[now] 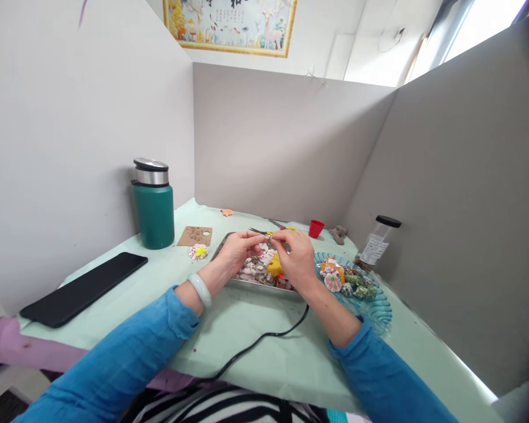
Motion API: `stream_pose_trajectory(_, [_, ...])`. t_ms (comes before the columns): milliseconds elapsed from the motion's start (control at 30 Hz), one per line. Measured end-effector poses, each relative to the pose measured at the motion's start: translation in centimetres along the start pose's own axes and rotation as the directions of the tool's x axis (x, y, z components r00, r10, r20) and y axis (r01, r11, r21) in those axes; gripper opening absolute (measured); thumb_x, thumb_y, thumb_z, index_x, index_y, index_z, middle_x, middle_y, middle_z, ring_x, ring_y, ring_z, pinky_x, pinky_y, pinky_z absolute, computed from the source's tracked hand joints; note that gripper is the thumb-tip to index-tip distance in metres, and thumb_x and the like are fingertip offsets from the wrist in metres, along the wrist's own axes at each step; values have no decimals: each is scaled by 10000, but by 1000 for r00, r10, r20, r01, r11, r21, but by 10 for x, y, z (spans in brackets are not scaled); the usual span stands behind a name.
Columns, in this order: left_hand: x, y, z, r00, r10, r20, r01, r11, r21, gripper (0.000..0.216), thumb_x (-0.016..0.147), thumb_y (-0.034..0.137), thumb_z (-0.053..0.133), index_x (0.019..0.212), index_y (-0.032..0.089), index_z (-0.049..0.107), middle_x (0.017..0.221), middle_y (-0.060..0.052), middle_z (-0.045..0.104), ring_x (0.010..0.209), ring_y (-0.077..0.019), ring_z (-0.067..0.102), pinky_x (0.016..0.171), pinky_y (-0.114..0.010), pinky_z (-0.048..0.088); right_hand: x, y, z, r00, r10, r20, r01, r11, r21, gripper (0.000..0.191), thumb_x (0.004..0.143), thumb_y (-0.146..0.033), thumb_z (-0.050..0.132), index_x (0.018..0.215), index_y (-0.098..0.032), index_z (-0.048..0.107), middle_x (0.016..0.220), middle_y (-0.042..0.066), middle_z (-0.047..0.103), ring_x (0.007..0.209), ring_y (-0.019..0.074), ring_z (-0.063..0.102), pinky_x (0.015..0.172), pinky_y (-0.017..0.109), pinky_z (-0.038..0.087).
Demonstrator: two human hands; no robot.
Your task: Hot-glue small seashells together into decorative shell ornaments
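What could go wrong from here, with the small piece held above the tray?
The small piece, pinched between the left hand and right hand, might slip from their grip and be hard to find among the shells in the tray. Also, the black cable curves across the table near the right forearm, so an arm movement could perhaps catch it.

The tray (pixel 264 287) with shells (pixel 249 271) lies in the middle of the worktop (pixel 291 364). Near the near left corner is a flat slab (pixel 86 288); behind it, a bottle (pixel 153 214). Right of the tray is a plate (pixel 383 308), and behind this, by the right edge, a jar (pixel 374 248).
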State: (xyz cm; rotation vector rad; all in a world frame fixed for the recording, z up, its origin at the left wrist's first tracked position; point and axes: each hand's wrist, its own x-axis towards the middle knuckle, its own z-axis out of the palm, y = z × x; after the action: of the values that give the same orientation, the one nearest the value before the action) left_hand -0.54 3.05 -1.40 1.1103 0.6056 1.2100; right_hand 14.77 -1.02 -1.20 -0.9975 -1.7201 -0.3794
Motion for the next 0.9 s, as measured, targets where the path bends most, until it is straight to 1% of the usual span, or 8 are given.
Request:
stream_pose_trajectory(100, [0,0,0,1000,-1,4,1,1000,-5,209,576,226,793,715,112,686,638,-17,609,521,-70,509,570,-236,440,-1,1,0,1000,-23,4,23,999,-44,92,857,-208,535,809,-213,613,879,35,683,852,195,572,824,355,369])
stream_pose_trajectory(300, [-3,3,2,1000,-4,-1,4,1000,17,202,574,225,789,711,111,695,636,-29,621,530,-82,516,582,-251,435,-1,2,1,1000,-30,3,30,996,-85,107,870,-226,521,812,-214,610,871,37,678,853,200,558,817,351,355])
stream_pose_trajectory(433, [-1,1,1,1000,-11,-4,11,1000,-21,208,561,213,796,711,114,691,660,-29,626,537,-75,514,591,-244,435,-1,2,0,998,-55,23,57,994,-96,108,880,-231,515,822,-214,605,897,37,678,877,194,558,845,351,341])
stream_pose_trajectory(667, [1,0,-1,1000,-16,16,17,998,-53,210,562,214,798,702,108,684,652,-20,610,541,-72,503,574,-226,428,-1,1,-2,997,-69,16,71,992,-102,85,869,-234,540,821,-210,606,900,29,684,875,190,550,827,342,340])
stream_pose_trajectory(833, [-2,3,2,1000,-20,-2,20,999,-41,207,562,210,797,703,110,684,650,-18,612,540,-70,506,584,-232,430,-1,1,-1,997,-69,20,70,992,-100,78,864,-232,542,834,-212,611,901,34,682,889,196,553,836,349,343])
stream_pose_trajectory(900, [-2,3,2,1000,-21,-4,21,999,-30,206,567,209,795,711,109,687,659,-21,616,544,-72,513,592,-235,433,-2,2,-1,998,-60,22,62,993,-101,75,861,-238,544,871,-212,613,923,44,677,908,206,550,839,356,347])
